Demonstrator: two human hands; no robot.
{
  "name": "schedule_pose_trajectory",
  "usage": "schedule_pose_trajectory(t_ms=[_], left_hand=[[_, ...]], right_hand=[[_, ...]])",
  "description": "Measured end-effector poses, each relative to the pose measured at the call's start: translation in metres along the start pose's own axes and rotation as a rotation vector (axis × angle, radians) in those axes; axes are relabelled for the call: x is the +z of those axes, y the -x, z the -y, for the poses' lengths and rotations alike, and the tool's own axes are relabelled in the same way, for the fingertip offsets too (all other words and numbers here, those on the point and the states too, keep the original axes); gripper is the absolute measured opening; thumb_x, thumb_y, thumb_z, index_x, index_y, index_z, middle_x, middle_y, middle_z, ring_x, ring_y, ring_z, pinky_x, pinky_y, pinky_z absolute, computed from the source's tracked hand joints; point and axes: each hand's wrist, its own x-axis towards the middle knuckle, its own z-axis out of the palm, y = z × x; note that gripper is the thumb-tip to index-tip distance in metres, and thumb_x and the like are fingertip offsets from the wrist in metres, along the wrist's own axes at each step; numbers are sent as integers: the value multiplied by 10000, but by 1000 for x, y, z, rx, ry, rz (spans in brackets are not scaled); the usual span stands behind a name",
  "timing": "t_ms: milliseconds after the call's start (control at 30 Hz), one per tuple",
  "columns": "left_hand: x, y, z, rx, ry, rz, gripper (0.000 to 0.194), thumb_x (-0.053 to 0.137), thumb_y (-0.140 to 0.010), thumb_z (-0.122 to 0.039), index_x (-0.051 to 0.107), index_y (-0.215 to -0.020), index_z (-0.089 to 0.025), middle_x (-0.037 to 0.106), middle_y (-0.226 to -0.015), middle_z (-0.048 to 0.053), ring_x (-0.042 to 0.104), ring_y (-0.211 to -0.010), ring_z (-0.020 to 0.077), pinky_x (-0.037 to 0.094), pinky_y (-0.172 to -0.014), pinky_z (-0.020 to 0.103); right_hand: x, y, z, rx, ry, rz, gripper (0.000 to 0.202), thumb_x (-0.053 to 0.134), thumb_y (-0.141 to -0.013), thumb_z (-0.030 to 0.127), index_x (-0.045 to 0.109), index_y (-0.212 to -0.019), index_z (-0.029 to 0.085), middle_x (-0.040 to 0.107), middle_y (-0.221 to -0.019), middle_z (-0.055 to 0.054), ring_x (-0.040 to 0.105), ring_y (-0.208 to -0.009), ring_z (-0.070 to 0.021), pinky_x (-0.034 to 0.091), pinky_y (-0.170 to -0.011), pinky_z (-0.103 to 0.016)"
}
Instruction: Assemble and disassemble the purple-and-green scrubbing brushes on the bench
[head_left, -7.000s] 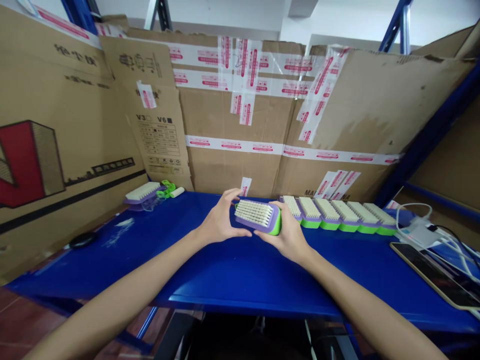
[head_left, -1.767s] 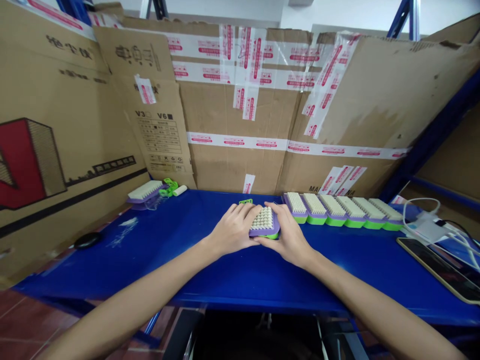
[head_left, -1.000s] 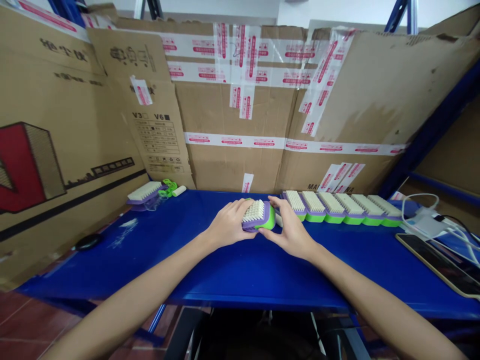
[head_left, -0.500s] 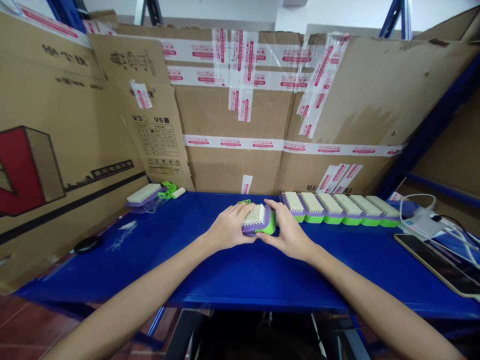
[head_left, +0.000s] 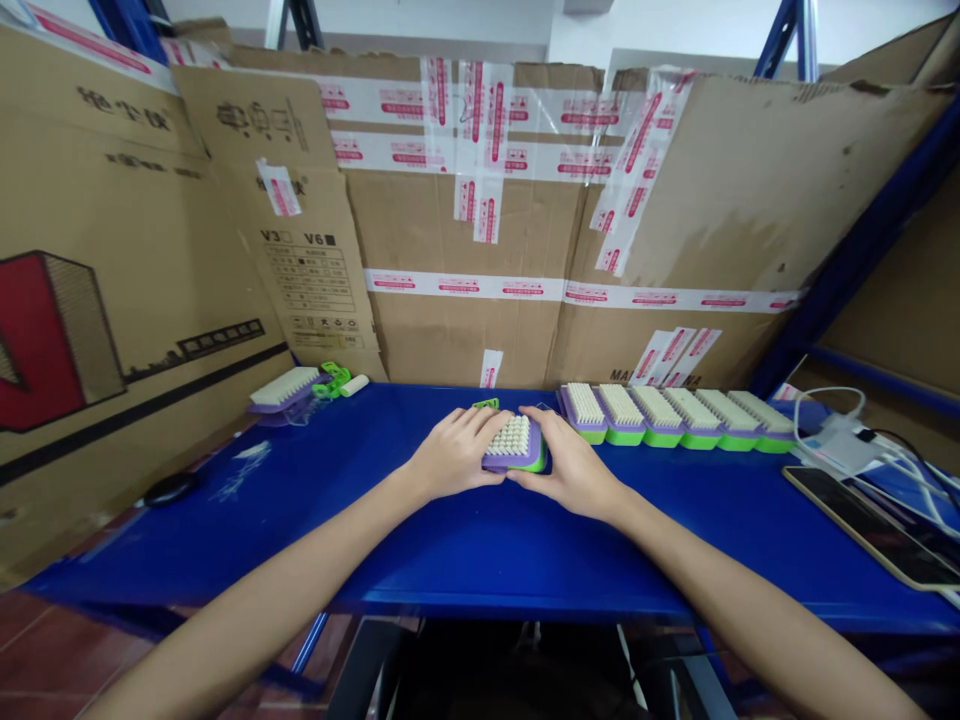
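Between my two hands, over the middle of the blue table (head_left: pixel 450 545), is a purple and green brush (head_left: pixel 513 440) with its cream bristles facing up. My left hand (head_left: pixel 454 455) grips its left side, fingers over the top edge. Around the right end are the thumb and fingers of my right hand (head_left: pixel 574 468). Behind my left hand a small green piece (head_left: pixel 486 404) partly shows. To the right, several similar brushes (head_left: pixel 660 418) stand in a row, bristles up.
At the back left lie a purple brush part (head_left: pixel 285 390), a green plastic piece (head_left: pixel 334 380) and a white cylinder (head_left: pixel 355 386). A black round object (head_left: pixel 170 488) is at left. A phone (head_left: pixel 874 525) and white cables (head_left: pixel 919 475) lie at right. Cardboard (head_left: pixel 465 330) walls the back.
The brush in my hands has tilted flatter, so less of its green side shows. Both hands remain around it, and the view has shifted slightly.
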Motion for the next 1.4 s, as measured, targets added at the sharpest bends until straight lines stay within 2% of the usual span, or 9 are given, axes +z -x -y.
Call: schedule_pose_trajectory(t_ms=[133,333,567,833,1167,1267,1400], left_hand=[[-3,-2,0,61,-47,-19,787,794,-988,-586,555,-1578,-124,769,-1408,236,786,-1240,403,640,-983,527],[-2,-2,1,72,-55,-21,795,737,-1022,-657,559,-1587,-126,772,-1399,235,788,-1228,389,627,-978,508],[0,2,4,80,16,-25,789,792,-959,-578,553,-1573,-144,778,-1381,226,799,-1218,397,647,-995,534],[-1,4,5,139,63,-73,774,785,-956,-567,558,-1554,-131,792,-1345,218,820,-1187,382,684,-968,515],[5,8,0,131,136,-92,763,785,-912,-531,559,-1542,-164,794,-1361,195,822,-1201,370,698,-1001,527],[7,7,2,133,122,-76,786,795,-897,-486,541,-1558,-145,790,-1358,208,818,-1188,379,688,-977,524],[10,6,0,45,36,-39,782,817,-888,-455,552,-1555,-145,774,-1358,232,797,-1192,413,653,-977,551]], right_hand=[[0,0,-1,19,5,6,876,855,-996,532,388,-1697,294,651,-1561,-184,670,-1459,-429,596,-1193,-703],[0,-1,-1,16,-7,10,849,863,-990,545,424,-1660,264,654,-1561,-195,682,-1447,-422,612,-1185,-671],[-1,-1,3,2,-45,11,809,865,-986,513,460,-1647,281,694,-1534,-169,718,-1412,-390,630,-1170,-624],[-5,-2,-1,38,-129,20,811,948,-887,532,578,-1557,264,739,-1497,-151,756,-1363,-373,635,-1154,-578],[-10,-5,1,91,-245,96,807,1025,-787,476,672,-1479,258,773,-1480,-124,772,-1340,-363,602,-1189,-580],[-5,-4,-2,82,-230,79,818,1013,-810,478,647,-1509,258,761,-1496,-135,763,-1359,-368,604,-1196,-589],[5,0,-9,39,-77,21,837,925,-933,498,532,-1635,269,714,-1554,-166,721,-1427,-393,601,-1202,-638]])
